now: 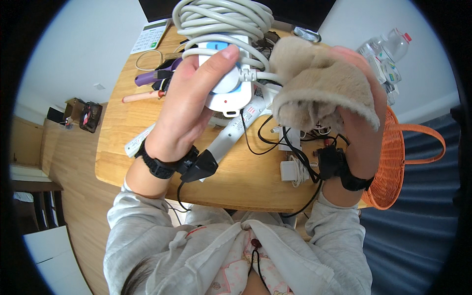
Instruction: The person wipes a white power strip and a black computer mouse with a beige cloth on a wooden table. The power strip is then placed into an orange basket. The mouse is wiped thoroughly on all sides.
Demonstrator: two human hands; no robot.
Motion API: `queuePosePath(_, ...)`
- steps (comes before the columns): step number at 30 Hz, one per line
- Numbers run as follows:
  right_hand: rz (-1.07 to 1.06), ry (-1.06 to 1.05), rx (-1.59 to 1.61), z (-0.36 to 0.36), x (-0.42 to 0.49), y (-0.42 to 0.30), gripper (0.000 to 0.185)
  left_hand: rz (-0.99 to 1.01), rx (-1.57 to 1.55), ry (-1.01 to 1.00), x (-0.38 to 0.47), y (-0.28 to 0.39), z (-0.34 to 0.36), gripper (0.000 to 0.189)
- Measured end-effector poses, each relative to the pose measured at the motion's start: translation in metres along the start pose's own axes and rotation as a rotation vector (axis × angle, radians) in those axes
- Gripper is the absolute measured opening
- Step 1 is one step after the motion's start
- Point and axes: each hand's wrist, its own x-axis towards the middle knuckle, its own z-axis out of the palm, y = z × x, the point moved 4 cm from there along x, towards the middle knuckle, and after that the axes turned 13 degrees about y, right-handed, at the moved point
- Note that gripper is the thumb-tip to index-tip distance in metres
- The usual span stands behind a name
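Note:
My left hand (195, 96) grips a white power strip (230, 102) with blue sockets, held up above the wooden table. A thick pale cable (223, 18) is wound in many loops around its far part, and a round plug sits on its face under my thumb. In my right hand (363, 84) is a beige plush fabric item (324, 81), its fleece-lined opening turned towards me; what it is exactly I cannot tell. Most of the right fingers are hidden behind the plush. Black straps with small devices circle both wrists.
Below my hands, the table (243, 173) bears a second white strip (236, 129), a white charger (291, 170), tangled black cables (298, 158) and purple-handled items (147, 78). A calculator (151, 36) lies far left. An orange wicker basket (387, 173) stands at the right edge, near plastic bottles (396, 46).

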Motion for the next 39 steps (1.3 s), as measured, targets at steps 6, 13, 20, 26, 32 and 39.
queuePosePath(6,-0.275,0.033,-0.310,0.005,0.003,-0.009,0.044,0.013,0.029,-0.041,0.002,0.001,-0.001,0.044)
queuePosePath(13,-0.172,0.046,-0.304,0.032,-0.009,-0.029,0.038,0.041,-0.039,-0.080,-0.001,-0.006,0.008,0.030)
queuePosePath(20,-0.218,-0.062,-0.238,0.039,-0.004,-0.032,0.036,0.091,-0.044,-0.104,-0.004,-0.005,0.012,0.027)
queuePosePath(26,-0.170,-0.153,-0.086,0.047,-0.007,-0.031,0.046,0.088,-0.026,-0.106,-0.004,-0.004,0.012,0.028)
queuePosePath(32,-0.268,-0.172,-0.286,0.055,-0.013,-0.025,0.042,0.055,-0.074,-0.114,-0.008,-0.007,0.016,0.028)
queuePosePath(39,-0.279,-0.249,-0.218,0.050,-0.011,-0.022,0.041,-0.072,-0.099,-0.139,-0.008,-0.011,0.013,0.030)
